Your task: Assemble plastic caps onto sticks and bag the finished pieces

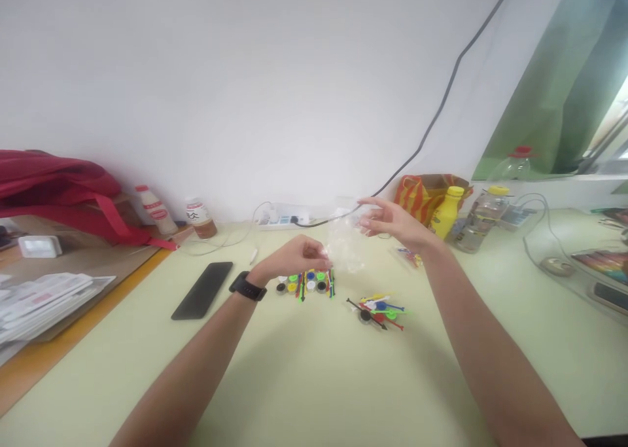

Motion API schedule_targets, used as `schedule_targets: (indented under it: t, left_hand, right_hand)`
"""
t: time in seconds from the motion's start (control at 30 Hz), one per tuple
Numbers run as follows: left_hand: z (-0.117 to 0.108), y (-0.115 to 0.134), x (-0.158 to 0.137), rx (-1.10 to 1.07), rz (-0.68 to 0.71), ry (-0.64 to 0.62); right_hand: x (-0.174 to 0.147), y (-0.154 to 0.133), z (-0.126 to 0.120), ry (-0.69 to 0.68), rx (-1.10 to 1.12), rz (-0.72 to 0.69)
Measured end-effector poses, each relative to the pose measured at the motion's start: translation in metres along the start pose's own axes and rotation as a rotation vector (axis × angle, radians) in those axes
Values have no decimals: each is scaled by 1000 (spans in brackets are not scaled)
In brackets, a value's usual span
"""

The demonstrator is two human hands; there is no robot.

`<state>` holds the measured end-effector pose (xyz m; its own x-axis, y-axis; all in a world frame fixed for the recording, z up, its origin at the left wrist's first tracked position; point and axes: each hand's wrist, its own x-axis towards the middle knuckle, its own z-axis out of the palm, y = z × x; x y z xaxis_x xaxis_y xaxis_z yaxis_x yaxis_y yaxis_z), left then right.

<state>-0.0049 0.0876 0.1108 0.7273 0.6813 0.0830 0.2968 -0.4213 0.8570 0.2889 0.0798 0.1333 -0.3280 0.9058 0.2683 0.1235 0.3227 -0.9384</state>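
A clear plastic bag hangs above the table between my two hands. My left hand is closed, pinching the bag's left side. My right hand is to the right of the bag with its fingers apart. Below my left hand lie coloured round pieces in rows, with thin coloured arrows among them. A loose pile of coloured arrow spinners sits to the right, nearer to me. Behind it, partly covered by my right wrist, is a small packet of coloured pieces.
To the left are a black phone, stacked papers, a red bag and two bottles. A power strip lies along the wall. At right stand a yellow bottle, a clear bottle and a striped bag.
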Motion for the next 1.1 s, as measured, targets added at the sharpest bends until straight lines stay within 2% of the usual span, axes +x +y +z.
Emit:
schedule_targets:
  t: [0.1,0.17,0.27,0.4,0.57,0.7,0.77,0.9,0.97,1.1]
  left_hand:
    - [-8,5,-3,127,41,-81]
    - [-12,9,-5,183,71,-94]
    - [-14,12,-6,215,83,-102]
    - [-16,9,-6,248,84,-95]
    - [-18,2,-5,237,1,-99]
    - [-13,5,-4,219,36,-95]
    - [-10,6,-3,163,31,-39]
    - [-6,3,-1,22,-42,122]
    - [-3,2,0,-8,-62,151]
    - [6,3,3,-50,-42,169]
  right_hand:
    - [1,2,-3,131,-59,-95]
    - [1,1,-3,107,-145,-106]
    - [1,-2,3,-13,-282,-82]
    - [1,-3,9,-88,-297,-124]
    - [3,2,4,-1,-275,-144]
    - [5,1,3,20,-279,-148]
    - [6,1,6,85,-274,-176]
    - [11,4,9,352,-245,-260]
    - [13,7,9,449,-215,-287]
    - [17,11,10,485,-202,-283]
